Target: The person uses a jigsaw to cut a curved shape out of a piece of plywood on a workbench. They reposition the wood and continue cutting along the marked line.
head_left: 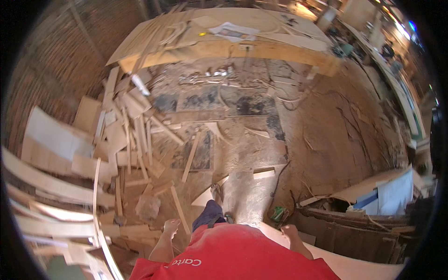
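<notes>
My left hand (171,227) hangs beside the red shirt (233,256), fingers loosely bent and apart, holding nothing visible, above scattered wood offcuts. My right hand (288,231) is on the other side, fingers slightly bent, with nothing visible in it, over a long pale board (354,264); whether it touches the board I cannot tell. My sandaled foot (214,191) stands by a pale wood offcut (201,199). A narrow wood strip (181,210) lies near my left hand.
A plywood-topped table (224,50) bears strips and paper. A scrap-wood pile (130,121) and leaning panels (56,140) line the left. Cables (275,186) cross the dusty floor (322,135). A long bench (387,79) runs along the right, with pale blue sheets (392,191) lower down.
</notes>
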A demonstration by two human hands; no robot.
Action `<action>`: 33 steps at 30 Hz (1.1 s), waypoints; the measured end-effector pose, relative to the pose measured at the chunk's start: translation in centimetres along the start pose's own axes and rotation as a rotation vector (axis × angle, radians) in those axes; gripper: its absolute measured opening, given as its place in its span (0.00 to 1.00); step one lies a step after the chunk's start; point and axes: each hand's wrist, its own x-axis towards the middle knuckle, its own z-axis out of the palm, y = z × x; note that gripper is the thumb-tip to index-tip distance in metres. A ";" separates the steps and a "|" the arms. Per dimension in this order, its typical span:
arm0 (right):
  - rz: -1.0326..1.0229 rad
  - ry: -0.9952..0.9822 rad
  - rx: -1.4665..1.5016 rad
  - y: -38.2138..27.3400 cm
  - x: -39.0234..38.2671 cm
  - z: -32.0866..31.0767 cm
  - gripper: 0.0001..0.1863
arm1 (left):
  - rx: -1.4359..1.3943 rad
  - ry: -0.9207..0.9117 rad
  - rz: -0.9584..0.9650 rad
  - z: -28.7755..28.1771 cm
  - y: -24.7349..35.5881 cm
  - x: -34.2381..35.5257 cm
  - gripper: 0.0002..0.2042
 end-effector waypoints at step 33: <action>0.174 0.263 -0.581 -3.9 31.1 -45.2 0.10 | 0.826 -0.299 0.199 39.6 67.9 18.4 0.24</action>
